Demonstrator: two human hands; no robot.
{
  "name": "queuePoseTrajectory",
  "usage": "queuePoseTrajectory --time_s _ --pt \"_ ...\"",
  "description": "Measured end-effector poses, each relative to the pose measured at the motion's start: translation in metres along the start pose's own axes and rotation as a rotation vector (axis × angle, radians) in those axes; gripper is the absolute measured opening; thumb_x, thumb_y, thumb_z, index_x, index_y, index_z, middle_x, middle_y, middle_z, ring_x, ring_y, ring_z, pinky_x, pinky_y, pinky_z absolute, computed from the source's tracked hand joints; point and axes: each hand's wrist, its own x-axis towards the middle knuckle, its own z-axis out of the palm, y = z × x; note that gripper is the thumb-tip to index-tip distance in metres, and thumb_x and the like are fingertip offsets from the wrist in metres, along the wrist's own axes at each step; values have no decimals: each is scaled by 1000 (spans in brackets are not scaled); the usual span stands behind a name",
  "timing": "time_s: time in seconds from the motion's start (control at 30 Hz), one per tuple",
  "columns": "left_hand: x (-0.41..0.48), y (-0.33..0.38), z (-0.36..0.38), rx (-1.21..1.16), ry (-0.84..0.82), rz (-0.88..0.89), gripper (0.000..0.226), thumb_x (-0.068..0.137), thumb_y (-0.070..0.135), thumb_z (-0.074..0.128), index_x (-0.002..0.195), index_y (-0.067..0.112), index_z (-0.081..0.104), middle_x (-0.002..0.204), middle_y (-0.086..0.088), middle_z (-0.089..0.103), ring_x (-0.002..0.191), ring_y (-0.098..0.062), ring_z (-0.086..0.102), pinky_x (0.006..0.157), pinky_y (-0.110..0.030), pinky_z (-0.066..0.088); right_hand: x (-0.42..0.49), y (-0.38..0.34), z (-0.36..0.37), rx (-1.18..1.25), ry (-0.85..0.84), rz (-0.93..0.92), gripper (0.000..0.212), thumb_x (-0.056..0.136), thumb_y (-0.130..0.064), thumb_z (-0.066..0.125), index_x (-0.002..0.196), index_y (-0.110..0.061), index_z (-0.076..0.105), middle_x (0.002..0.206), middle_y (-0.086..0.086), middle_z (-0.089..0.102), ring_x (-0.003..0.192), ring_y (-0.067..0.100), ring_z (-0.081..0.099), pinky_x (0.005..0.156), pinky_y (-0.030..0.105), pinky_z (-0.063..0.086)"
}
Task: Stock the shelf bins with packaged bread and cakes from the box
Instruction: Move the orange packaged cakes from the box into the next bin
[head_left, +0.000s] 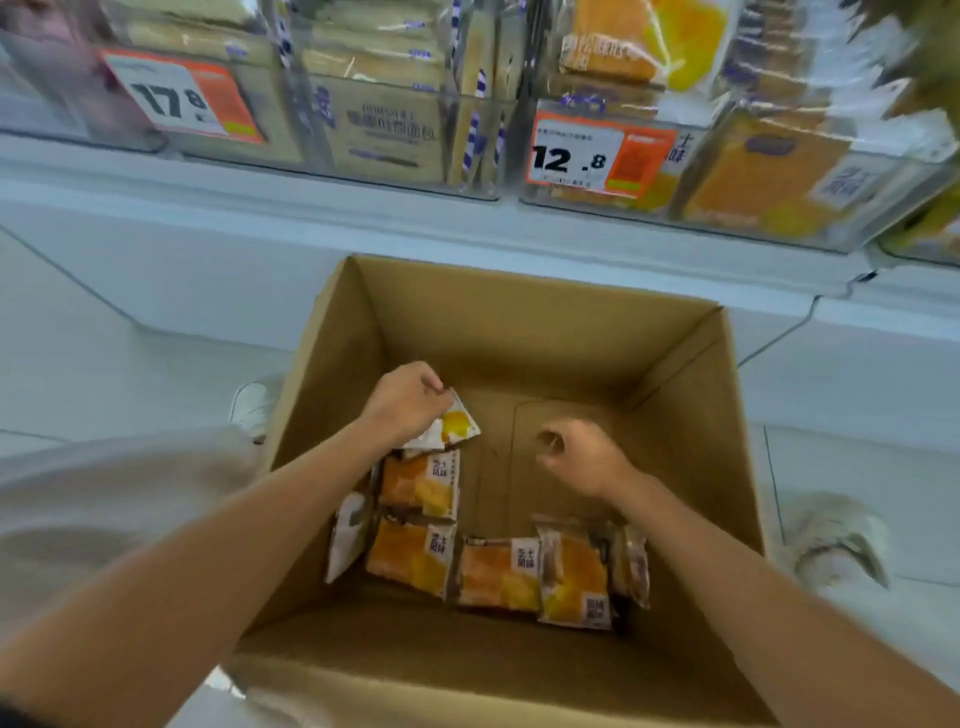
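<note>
Cake packets (498, 574) lie along the near and left walls of the cardboard box (519, 332), which sits open in the middle of the frame, just below the shelf. Most stand on edge or lean on one another, orange and yellow faces showing, and the far right part of the box floor is bare cardboard.

My left hand (405, 405) is down inside at centre left, fingers and thumb pinched round the corner of one packet (452, 428), which tilts up off the row beneath it. I take it by the corner, I judge, because the crimped edge gives the surest hold on slippery film.

My right hand (582, 457) hovers over the bare floor at centre right, fingers curled in on themselves with nothing in them, apart from every packet. It looks placed to go for the packets at lower right.

Along the top of the frame run the clear shelf bins (769, 171). The one at upper right, behind the price tag (597, 156) reading 12.8, holds packs of the same orange print, so I reckon this packet belongs there. The bin at upper left holds paler bread.

The box is set right against the shelf base, I think to keep each lift short. Few packets remain in it, so the job seems well along.
</note>
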Motion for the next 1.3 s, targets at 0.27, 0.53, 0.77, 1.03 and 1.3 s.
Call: queuePoseTrajectory --time_s 0.27,0.53,0.77,1.03,1.3 --pt "13 -69 53 -105 -105 -265 15 90 11 67 104 6 64 98 -5 61 82 -16 56 57 -21 39 30 32 123 39 -528 100 51 95 -19 60 144 -18 44 144 4 48 129 22 49 107 33 41" --pt "9 -86 66 -256 -156 -387 11 90 10 66 89 19 59 104 -8 67 95 -23 63 85 -37 53 36 33 157 -142 -567 7 8 93 -20 59 101 -17 58 111 9 61 104 29 58 81 34 45" --pt "4 -60 51 -393 -423 -292 65 80 22 81 137 21 50 131 4 56 117 -13 55 90 -24 45 48 11 58 451 -409 -3 18 86 -15 70 103 -21 65 105 0 67 98 18 65 91 39 53" --pt "10 -51 34 -536 -40 -265 27 79 10 81 97 14 61 90 -1 68 79 -13 65 57 -18 51 36 -6 29 627 132 96 71 84 -11 73 146 -18 37 130 -1 49 118 10 47 91 22 42" --pt "13 -75 37 -669 101 -336 32 82 6 77 109 15 62 97 -3 69 81 -10 66 61 -21 51 38 -7 153 727 -415 354 74 81 -22 78 142 -7 40 139 7 50 128 23 49 97 28 43"
